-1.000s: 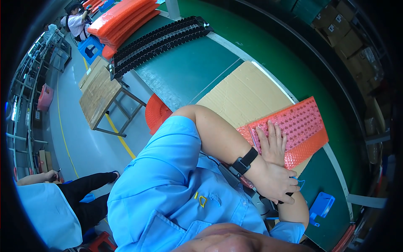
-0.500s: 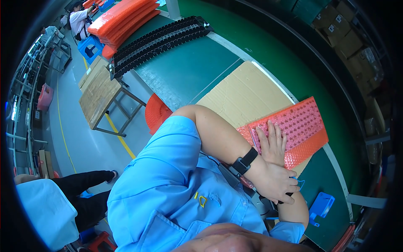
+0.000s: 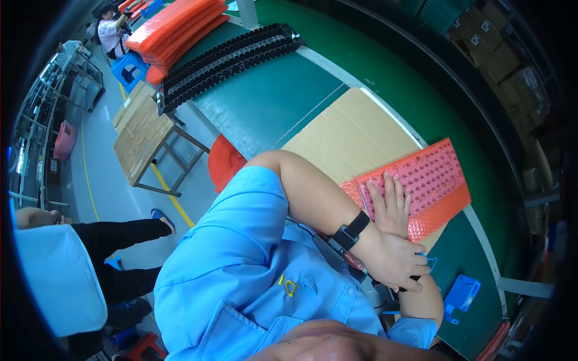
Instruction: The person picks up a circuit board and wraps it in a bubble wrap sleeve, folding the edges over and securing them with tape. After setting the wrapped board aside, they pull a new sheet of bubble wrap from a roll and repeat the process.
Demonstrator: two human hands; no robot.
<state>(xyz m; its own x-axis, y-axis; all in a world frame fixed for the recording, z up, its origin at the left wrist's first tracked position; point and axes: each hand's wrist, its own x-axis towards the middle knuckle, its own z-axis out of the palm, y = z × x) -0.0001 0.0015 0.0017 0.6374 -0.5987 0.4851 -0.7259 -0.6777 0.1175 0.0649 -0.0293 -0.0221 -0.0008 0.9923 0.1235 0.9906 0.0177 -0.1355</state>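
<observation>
My right hand (image 3: 390, 204) lies flat, its fingers stretched out on a flat panel with a dotted surface (image 3: 424, 174), wrapped in red bubble wrap. Reaching across from the left, my left hand (image 3: 394, 263) curls its fingers round my right wrist, over a black band (image 3: 412, 281). A black strap with a buckle (image 3: 351, 233) circles my left wrist. Under the wrapped panel lies a flat cardboard sheet (image 3: 349, 129) on the green table (image 3: 259, 99). A thin blue cord (image 3: 431, 260) shows beside my left fingers.
A blue plastic holder (image 3: 462, 295) lies near the table's right edge. Farther off are a long black slotted rack (image 3: 226, 63) and stacked red bubble-wrap sheets (image 3: 174, 30). A wooden-topped stand (image 3: 141, 135) and a person in black trousers (image 3: 126, 237) are at left.
Both my hands and the wrapped panel stay in place. The person at left has shifted, with the legs and feet in a new position; the far seated person has moved slightly.
</observation>
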